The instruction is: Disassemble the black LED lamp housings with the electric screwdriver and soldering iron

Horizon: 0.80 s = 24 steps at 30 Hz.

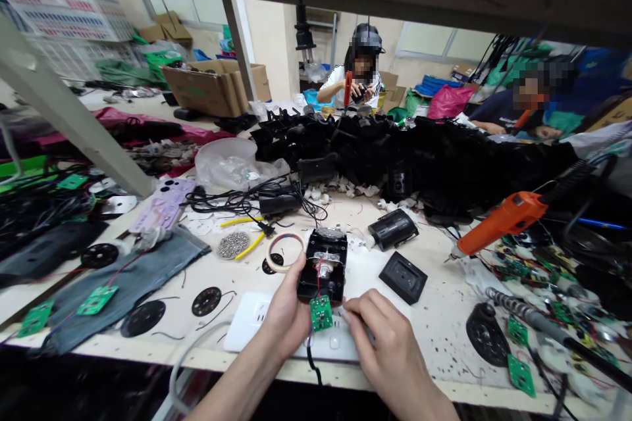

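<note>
My left hand [284, 319] grips an open black plastic housing [307, 279] by its lower left side. Red wires run from inside the housing to a green circuit board [320, 313] that hangs over its near edge. My right hand [388, 339] is close to the housing's lower right corner, thumb and forefinger pinched together; anything between them is too small to make out. Beneath both hands lies a white power strip [249, 316]. To the right rest a square black cover [403, 277] and a black rounded housing [394, 230].
Left of the housing are a tape roll [271, 255], a heap of small screws [233, 245] and yellow-handled pliers [251, 247]. An orange electric screwdriver [501, 223] hangs at right above loose circuit boards [521, 373]. Black parts [434, 158] pile up behind; two people work beyond.
</note>
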### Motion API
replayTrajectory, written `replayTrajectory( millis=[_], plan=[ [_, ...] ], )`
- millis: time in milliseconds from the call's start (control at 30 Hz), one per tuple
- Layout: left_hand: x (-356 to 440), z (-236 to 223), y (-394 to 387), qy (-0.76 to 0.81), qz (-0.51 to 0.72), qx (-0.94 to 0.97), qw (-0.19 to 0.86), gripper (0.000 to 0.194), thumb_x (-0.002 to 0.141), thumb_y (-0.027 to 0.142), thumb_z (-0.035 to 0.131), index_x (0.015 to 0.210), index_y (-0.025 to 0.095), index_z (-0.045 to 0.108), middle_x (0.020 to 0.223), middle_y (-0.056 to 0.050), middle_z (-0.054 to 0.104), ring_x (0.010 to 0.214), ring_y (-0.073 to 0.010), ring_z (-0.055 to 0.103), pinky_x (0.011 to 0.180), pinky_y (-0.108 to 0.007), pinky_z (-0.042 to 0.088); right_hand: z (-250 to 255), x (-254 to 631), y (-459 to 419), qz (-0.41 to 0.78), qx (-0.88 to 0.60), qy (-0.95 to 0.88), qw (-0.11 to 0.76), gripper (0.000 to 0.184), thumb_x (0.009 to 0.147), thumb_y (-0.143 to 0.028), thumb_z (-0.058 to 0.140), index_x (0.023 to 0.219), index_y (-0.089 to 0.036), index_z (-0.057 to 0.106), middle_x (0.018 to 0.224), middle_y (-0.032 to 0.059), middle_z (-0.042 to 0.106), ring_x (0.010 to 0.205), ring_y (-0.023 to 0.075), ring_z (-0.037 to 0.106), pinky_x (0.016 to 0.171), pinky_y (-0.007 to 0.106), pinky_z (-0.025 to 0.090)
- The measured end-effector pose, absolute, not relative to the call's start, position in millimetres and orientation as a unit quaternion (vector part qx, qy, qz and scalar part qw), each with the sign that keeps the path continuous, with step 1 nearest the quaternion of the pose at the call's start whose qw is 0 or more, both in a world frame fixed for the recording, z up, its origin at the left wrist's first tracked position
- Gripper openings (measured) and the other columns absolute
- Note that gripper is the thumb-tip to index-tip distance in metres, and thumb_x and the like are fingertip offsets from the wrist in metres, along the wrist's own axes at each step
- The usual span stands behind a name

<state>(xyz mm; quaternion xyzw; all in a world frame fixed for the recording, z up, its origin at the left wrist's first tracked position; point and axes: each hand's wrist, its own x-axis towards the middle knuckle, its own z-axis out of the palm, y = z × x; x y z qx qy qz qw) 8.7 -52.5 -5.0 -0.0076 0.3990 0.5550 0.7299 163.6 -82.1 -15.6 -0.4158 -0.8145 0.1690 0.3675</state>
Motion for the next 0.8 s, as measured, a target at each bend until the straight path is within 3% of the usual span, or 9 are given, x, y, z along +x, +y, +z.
replayTrajectory(
  millis=[167,633,800],
  plan=[
    [10,-2,-51,0.41,0.558,-0.013,0.721,0.038,0.095,0.038,0.048,0.109,0.007,0.065,0.086,-0.014,0.074,0.072,-0.0241,0.071,0.07,-0.037,0.059,-20,164,-88,0.193,-0.401,-0.828,0.342,0.032,0.09,-0.003,0.043,0.11,-0.02,0.061,0.085,0.0048,0.06,0.079,0.0189,0.061,0.068,0.031,0.052],
    [9,-5,-48,0.413,0.556,-0.016,0.721,0.04,0.095,0.04,0.046,0.112,0.009,0.064,0.084,-0.014,0.074,0.069,-0.0235,0.071,0.065,-0.036,0.059,-23,161,-91,0.178,-0.393,-0.843,0.321,0.037,0.09,-0.004,0.042,0.117,-0.02,0.061,0.083,0.0046,0.059,0.076,0.0182,0.061,0.065,0.03,0.053],
    [11,-5,-51,0.416,0.559,-0.002,0.717,0.038,0.095,0.038,0.048,0.112,0.009,0.065,0.086,-0.014,0.075,0.07,-0.0244,0.071,0.068,-0.038,0.059,-12,167,-81,0.156,-0.394,-0.81,0.405,0.027,0.091,-0.005,0.045,0.106,-0.018,0.064,0.078,0.0044,0.061,0.072,0.0162,0.062,0.064,0.028,0.052]
  ],
)
